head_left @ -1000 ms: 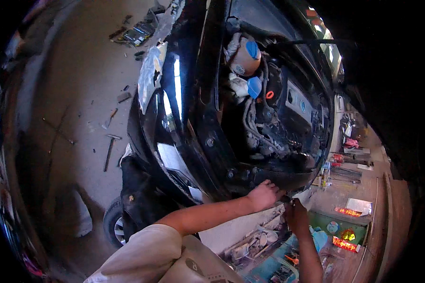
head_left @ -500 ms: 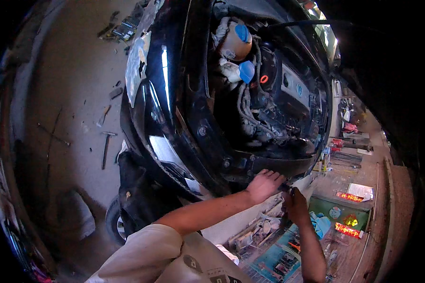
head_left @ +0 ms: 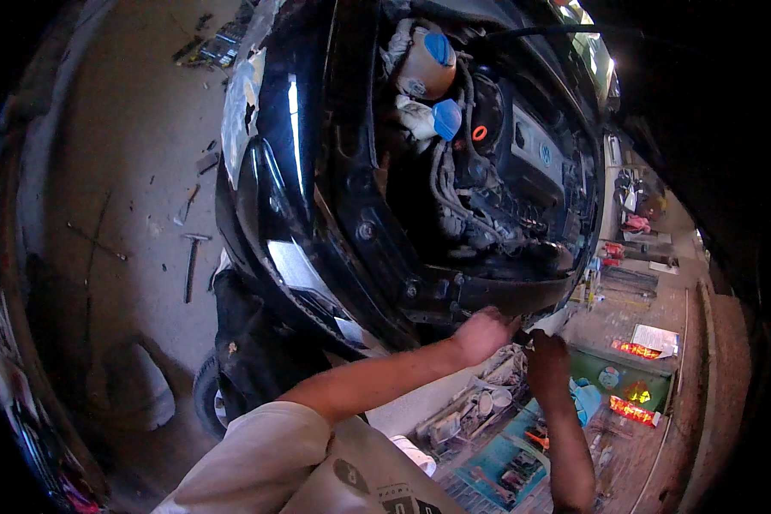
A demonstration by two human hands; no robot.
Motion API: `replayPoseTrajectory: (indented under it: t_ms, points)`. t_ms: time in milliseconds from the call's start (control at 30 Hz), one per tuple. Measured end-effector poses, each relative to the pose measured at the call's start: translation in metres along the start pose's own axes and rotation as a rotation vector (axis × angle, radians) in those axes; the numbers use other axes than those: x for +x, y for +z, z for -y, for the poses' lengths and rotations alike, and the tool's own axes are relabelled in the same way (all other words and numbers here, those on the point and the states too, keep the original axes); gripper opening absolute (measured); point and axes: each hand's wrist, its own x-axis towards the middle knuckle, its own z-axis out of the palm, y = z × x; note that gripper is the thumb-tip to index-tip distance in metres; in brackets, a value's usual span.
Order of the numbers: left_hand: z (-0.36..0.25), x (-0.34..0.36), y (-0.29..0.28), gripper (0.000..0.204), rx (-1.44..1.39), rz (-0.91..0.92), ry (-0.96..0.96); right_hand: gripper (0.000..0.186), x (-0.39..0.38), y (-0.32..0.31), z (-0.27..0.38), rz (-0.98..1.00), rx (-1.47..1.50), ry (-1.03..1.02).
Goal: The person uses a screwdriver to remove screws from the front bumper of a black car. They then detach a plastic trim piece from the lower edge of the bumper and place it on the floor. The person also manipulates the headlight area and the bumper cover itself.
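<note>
Below me is the black car (head_left: 293,193) with its engine bay exposed. At the front edge of the bay, by the dark front panel (head_left: 510,295), my left hand (head_left: 486,332) has its fingers curled in. My right hand (head_left: 546,355) is close beside it on the right, fingers closed round a small dark piece (head_left: 524,337). That piece lies between the two hands, too dark and small to name. What the left fingers grip, if anything, is hidden.
The bay holds an engine cover (head_left: 531,141), a blue-capped reservoir (head_left: 428,64) and a blue-capped filler neck (head_left: 420,118). A hammer (head_left: 194,265) lies on the floor at left. Right of the car, a workbench carries a teal tray (head_left: 497,467) of tools and a green case (head_left: 612,377).
My left hand's spread fingers have drawn in and turned toward the right hand. My right hand has moved slightly up and to the right. The whole view has shifted a little.
</note>
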Motion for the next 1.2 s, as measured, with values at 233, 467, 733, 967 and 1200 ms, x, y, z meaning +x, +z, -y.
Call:
replayPoseTrajectory:
  t_ms: [233, 467, 733, 967, 1200]
  points:
    - [-0.004, -0.004, 0.004, 0.035, 0.011, -0.277, 0.056, 0.024, -0.009, 0.019, -0.006, 0.111, 0.583, 0.292]
    - [0.008, 0.001, 0.006, 0.038, -0.032, 0.033, 0.076, 0.027, 0.011, 0.005, -0.013, -0.403, -0.177, -0.410]
    - [0.000, 0.007, 0.002, 0.038, -0.051, 0.035, 0.034, 0.025, -0.005, 0.016, -0.012, 0.054, 0.349, 0.146]
    - [0.006, 0.002, -0.005, 0.033, -0.003, -0.201, 0.172, 0.031, -0.004, 0.005, -0.007, 0.128, 0.547, 0.297]
    - [0.014, 0.013, -0.002, 0.032, 0.002, 0.111, 0.096, 0.023, 0.009, 0.010, -0.013, -0.226, 0.077, -0.127]
